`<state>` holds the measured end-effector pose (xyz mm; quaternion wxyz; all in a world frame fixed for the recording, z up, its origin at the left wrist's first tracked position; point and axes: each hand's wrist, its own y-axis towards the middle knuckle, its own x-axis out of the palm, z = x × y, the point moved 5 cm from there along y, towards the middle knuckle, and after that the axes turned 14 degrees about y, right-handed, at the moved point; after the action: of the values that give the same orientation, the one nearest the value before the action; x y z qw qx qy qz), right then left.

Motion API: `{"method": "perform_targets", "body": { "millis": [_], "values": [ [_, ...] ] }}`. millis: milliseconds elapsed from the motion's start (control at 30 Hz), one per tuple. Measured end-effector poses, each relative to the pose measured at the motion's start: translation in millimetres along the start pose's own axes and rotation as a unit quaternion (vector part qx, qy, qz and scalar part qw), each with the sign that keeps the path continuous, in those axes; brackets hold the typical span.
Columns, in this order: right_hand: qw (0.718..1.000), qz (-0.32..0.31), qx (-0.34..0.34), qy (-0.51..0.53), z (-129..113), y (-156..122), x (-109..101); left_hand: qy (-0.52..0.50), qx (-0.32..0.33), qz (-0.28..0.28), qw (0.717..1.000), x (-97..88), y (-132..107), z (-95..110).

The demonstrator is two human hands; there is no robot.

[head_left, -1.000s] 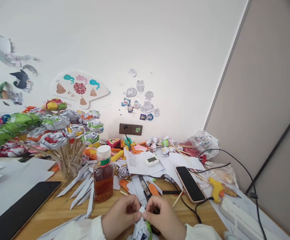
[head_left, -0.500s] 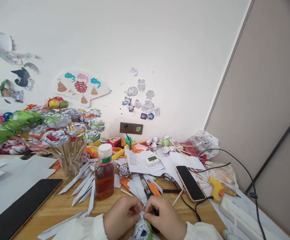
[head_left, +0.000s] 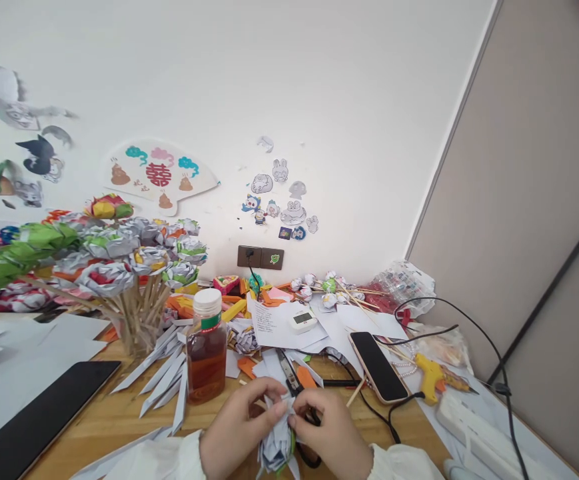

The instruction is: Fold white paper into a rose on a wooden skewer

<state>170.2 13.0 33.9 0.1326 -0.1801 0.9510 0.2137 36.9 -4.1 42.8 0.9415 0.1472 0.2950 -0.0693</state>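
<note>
Wooden desk, cluttered. Left: black tablet lying flat, white sheets behind it. Centre: amber-liquid bottle upright with a white cap, folded paper strips fanned just beside it, scissors to its right on paper scraps. Back: holder of paper flowers on sticks, small white digital display. Right: smartphone face up, yellow glue gun, white power strip near the edge.

Left sleeve: long, white, soft cloth, reaching the wrist.
Right sleeve: the same white cloth, equally long.
Left grip: bare.
Right grip: bare.
</note>
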Motion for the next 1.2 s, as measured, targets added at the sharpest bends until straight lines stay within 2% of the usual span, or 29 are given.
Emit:
{"method": "perform_targets", "body": {
  "millis": [100,200,367,533,667,767,967,1100,1200],
  "values": [
    [0.998,0.052,0.004,0.04,3.7,2.3,-8.2,-0.026,0.049,0.0,0.998,-0.9,-2.5,-1.0],
    [0.992,0.068,0.03,0.105,12.4,3.6,-10.9,0.052,0.1,-0.016,0.993,3.9,-5.4,-1.1],
    [0.991,0.061,0.023,0.113,16.3,2.5,-5.5,0.177,0.086,-0.006,0.98,13.6,-6.2,-10.2],
    [0.997,0.063,0.01,0.051,11.2,1.3,-5.1,0.22,0.076,-0.009,0.973,17.5,-7.5,-9.0],
    [0.997,0.055,-0.022,-0.054,2.9,0.2,-5.6,0.24,0.056,-0.007,0.969,16.1,-8.9,-2.7],
    [0.989,0.047,-0.073,-0.123,-4.2,-2.0,-4.2,0.252,0.048,-0.005,0.967,15.8,-9.4,0.3],
    [0.975,0.045,-0.133,-0.174,-10.3,-6.1,-0.8,0.266,0.022,-0.006,0.964,14.4,-10.1,1.6],
    [0.948,0.028,-0.186,-0.258,-14.6,-8.6,5.4,0.27,0.022,-0.005,0.963,15.8,-11.5,1.6],
    [0.953,0.025,-0.181,-0.242,-13.1,-8.6,5.3,0.269,0.021,-0.004,0.963,15.8,-11.9,3.0]
  ]
}}
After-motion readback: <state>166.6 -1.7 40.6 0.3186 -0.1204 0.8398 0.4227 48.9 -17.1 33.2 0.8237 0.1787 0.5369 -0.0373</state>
